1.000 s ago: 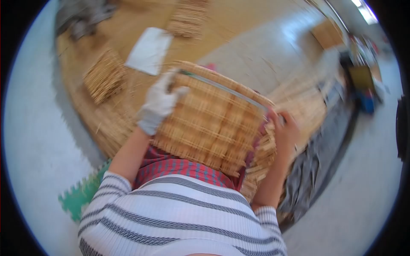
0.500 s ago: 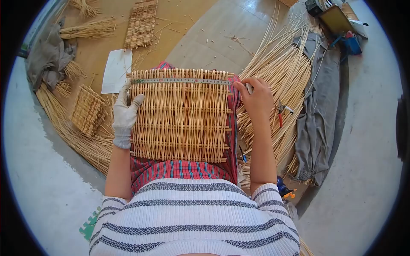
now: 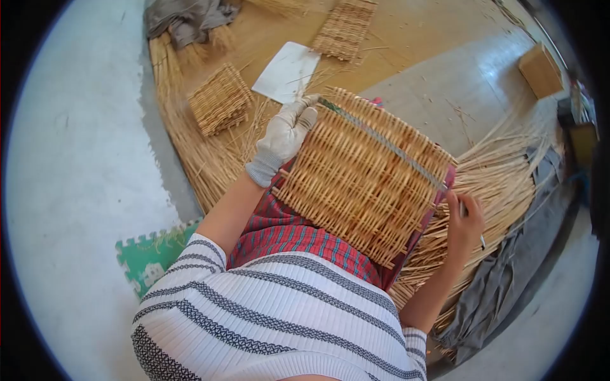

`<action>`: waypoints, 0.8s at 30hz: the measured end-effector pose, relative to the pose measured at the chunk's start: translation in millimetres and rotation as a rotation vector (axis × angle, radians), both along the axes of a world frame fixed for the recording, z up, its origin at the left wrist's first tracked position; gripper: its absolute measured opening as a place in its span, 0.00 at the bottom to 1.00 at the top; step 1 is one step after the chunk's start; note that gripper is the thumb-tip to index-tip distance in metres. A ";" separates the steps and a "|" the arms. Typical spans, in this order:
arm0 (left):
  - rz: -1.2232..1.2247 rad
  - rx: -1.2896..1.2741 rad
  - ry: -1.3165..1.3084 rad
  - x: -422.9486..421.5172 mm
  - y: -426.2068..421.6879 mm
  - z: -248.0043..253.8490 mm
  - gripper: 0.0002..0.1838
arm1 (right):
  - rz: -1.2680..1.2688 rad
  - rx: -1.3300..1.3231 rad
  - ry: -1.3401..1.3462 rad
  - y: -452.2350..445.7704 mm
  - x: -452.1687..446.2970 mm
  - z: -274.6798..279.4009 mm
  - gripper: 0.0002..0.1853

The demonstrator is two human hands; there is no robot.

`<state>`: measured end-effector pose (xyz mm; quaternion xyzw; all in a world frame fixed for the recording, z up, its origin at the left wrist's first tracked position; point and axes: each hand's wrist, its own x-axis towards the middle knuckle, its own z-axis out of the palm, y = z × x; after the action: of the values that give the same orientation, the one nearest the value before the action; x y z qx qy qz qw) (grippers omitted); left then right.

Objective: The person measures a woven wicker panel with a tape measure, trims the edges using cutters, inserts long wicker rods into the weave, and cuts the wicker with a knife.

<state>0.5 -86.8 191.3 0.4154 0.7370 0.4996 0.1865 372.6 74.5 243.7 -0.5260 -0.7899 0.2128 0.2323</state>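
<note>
A woven wicker panel [image 3: 365, 181] lies tilted across the lap, over red checked cloth. Along its far edge runs a measuring tape [image 3: 387, 146]. My left hand [image 3: 286, 133], in a white glove, pinches the panel's upper left corner together with the tape's end. Bare, my right hand [image 3: 465, 219] is beside the panel's right corner with its fingers curled, near the other end of the tape. What those fingers hold is too small to make out.
A stack of woven pieces [image 3: 221, 100], a white sheet [image 3: 287, 71] and another woven panel [image 3: 345, 28] lie beyond. Loose reeds [image 3: 495, 184] and grey cloth [image 3: 502, 279] are at the right. A green foam mat [image 3: 152, 254] is at lower left, a cardboard box [image 3: 540, 70] upper right.
The view has turned, so the panel now appears slanted and further right. My right hand has moved down from the panel's corner; my left hand stays on its corner.
</note>
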 end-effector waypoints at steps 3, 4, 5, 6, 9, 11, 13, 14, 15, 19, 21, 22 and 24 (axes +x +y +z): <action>0.005 -0.070 -0.027 3.8 -31.6 24.7 0.18 | 0.016 -0.075 -0.022 -31.5 8.4 5.7 0.17; -0.015 -0.131 0.024 6.0 -41.2 28.1 0.17 | 0.023 -0.076 -0.023 -39.5 10.5 6.5 0.17; -0.008 -0.134 0.022 10.7 -47.2 29.8 0.17 | 0.032 -0.098 -0.033 -46.7 12.6 6.9 0.17; -0.015 -0.254 0.163 15.6 -51.5 31.5 0.16 | 0.039 -0.120 -0.041 -50.2 14.1 6.1 0.17; -0.037 -0.325 0.367 26.9 -56.8 16.2 0.20 | 0.045 -0.075 -0.066 -53.0 17.7 -2.0 0.15; 0.012 -0.258 0.295 37.5 -52.6 4.3 0.27 | 0.037 -0.067 -0.102 -47.3 21.0 -7.8 0.15; 0.047 -0.230 0.231 40.1 -51.7 -3.0 0.30 | 0.028 -0.027 -0.123 -43.9 25.8 -11.4 0.13; 0.076 -0.234 0.160 43.3 -51.4 -3.8 0.29 | 0.016 0.011 -0.106 -45.9 23.3 -14.0 0.13; 0.062 -0.231 0.236 42.8 -51.0 -1.7 0.28 | 0.039 0.026 -0.124 -45.4 25.7 -17.2 0.12; 0.039 -0.159 0.110 30.0 -57.8 -29.5 0.31 | 0.083 0.078 -0.189 -46.4 23.5 -11.4 0.13; 0.028 -0.152 -0.011 33.6 -56.8 -27.3 0.31 | 0.118 0.019 -0.190 -46.5 21.8 -10.9 0.15; 0.040 -0.145 -0.126 32.6 -57.3 -24.2 0.31 | 0.127 0.047 -0.177 -46.1 23.5 -14.9 0.16; 0.038 -0.166 -0.160 34.0 -56.7 -18.0 0.32 | 0.113 0.029 -0.174 -46.8 21.8 -13.5 0.15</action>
<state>34.5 -143.5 173.2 0.3433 0.7663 0.4718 0.2688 394.4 27.7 230.3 -0.4937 -0.8385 0.1676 0.1581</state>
